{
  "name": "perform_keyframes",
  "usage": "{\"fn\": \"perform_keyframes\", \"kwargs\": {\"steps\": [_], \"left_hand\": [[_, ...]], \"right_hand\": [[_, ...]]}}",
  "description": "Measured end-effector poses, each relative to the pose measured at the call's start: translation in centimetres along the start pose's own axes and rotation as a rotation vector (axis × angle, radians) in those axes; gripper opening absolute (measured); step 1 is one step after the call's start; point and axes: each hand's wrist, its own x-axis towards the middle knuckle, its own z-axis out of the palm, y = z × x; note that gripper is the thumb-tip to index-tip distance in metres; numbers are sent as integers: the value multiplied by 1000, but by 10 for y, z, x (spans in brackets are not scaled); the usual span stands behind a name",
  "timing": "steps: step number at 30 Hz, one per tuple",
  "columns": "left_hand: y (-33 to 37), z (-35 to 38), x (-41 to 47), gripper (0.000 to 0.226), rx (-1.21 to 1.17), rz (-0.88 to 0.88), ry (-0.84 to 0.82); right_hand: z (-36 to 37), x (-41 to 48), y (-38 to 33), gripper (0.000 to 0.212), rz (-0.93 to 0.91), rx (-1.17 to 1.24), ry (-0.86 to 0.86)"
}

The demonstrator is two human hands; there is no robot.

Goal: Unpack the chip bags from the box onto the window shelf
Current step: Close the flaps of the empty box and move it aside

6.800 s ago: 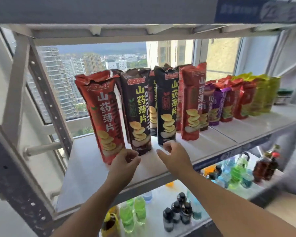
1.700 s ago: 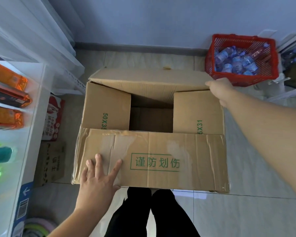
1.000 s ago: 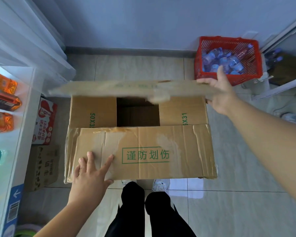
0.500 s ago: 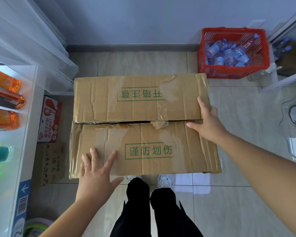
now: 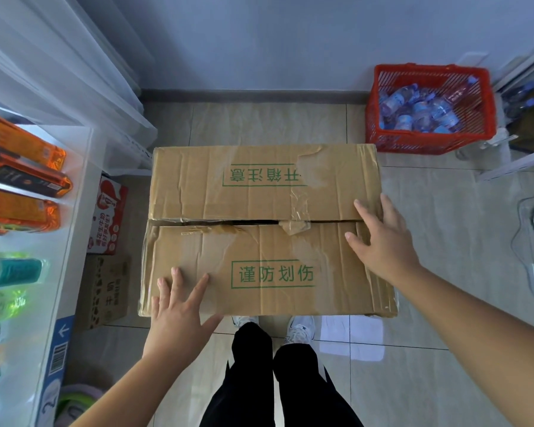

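Note:
The brown cardboard box (image 5: 259,235) sits on the tiled floor in front of my feet, both top flaps folded flat with green print on them. A narrow gap runs between the flaps. My left hand (image 5: 179,315) lies flat, fingers spread, on the near left corner of the near flap. My right hand (image 5: 379,238) rests flat with fingers spread across the seam at the box's right edge. Neither hand holds anything. No chip bags are in view and the box's inside is hidden.
A white shelf (image 5: 74,211) with orange packs and green bottles runs along the left. Two small cartons (image 5: 105,251) stand between shelf and box. A red basket (image 5: 429,140) of water bottles sits at the far right by the wall.
I was at the window shelf with the chip bags; now I stand over the box. My right hand swung the far flap down, and both flaps now lie flat.

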Motion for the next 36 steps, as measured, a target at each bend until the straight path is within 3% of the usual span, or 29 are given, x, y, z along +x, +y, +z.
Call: {"fn": "perform_keyframes", "kwargs": {"steps": [8,12,15,24,30,36], "left_hand": [[6,-29,-14,69,-29,-19,-111],[11,-36,-31,67,-67,20,-214],[16,-38,-37,66,-131,29,-268],[41,-45,-50,64,-372,-26,-343],[64,-44,-69,59,-544,-201,-301],[128,-27,-99,30,-731,-419,-209]], "right_hand": [[-13,-29,-13,71,-22,-176,-212],[-40,-38,-25,74,95,59,-387],[-64,-41,-37,66,182,241,-378],[-109,-53,-48,58,154,116,-417],[-117,-50,-34,53,57,76,-479],[-130,-32,5,53,-37,75,-588]]}}
